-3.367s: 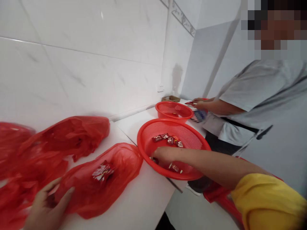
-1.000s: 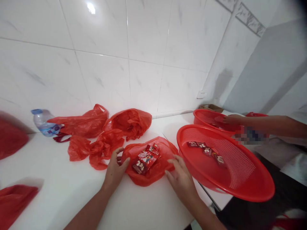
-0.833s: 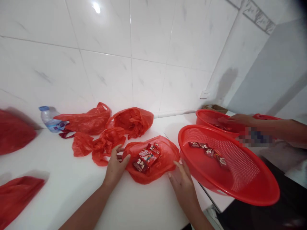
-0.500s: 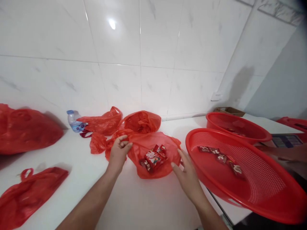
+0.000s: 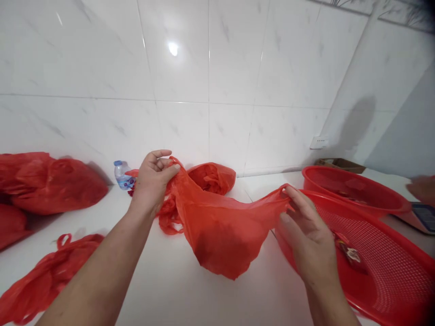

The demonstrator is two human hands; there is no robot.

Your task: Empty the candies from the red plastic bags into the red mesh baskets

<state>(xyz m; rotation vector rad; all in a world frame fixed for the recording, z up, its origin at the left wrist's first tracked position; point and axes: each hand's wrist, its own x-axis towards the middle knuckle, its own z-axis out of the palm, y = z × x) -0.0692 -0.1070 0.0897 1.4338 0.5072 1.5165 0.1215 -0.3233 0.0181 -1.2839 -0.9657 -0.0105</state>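
Observation:
A thin red plastic bag (image 5: 224, 231) hangs stretched between my two hands, raised over the white table. My left hand (image 5: 152, 179) pinches its upper left corner between thumb and fingers. On the other side, my right hand (image 5: 306, 226) grips the right corner. Dark shapes show through the bag's sagging bottom; the packets inside are hidden by the plastic. Close behind my right hand stands a large red plastic basket (image 5: 387, 253) with a mesh wall, and a dark red snack packet (image 5: 351, 256) lies in it.
A second red basket (image 5: 356, 185) stands behind, near a cardboard box (image 5: 341, 165) and a scale (image 5: 424, 215). Another person's hand (image 5: 421, 190) is at the right edge. Filled red bags (image 5: 57, 185), a crumpled bag (image 5: 214, 176) and a water bottle (image 5: 122, 174) line the wall.
Earlier my right hand reached into the basket. Then both hands held the bag's rim open on the table, packets visible; now they have lifted it by its corners and spread apart.

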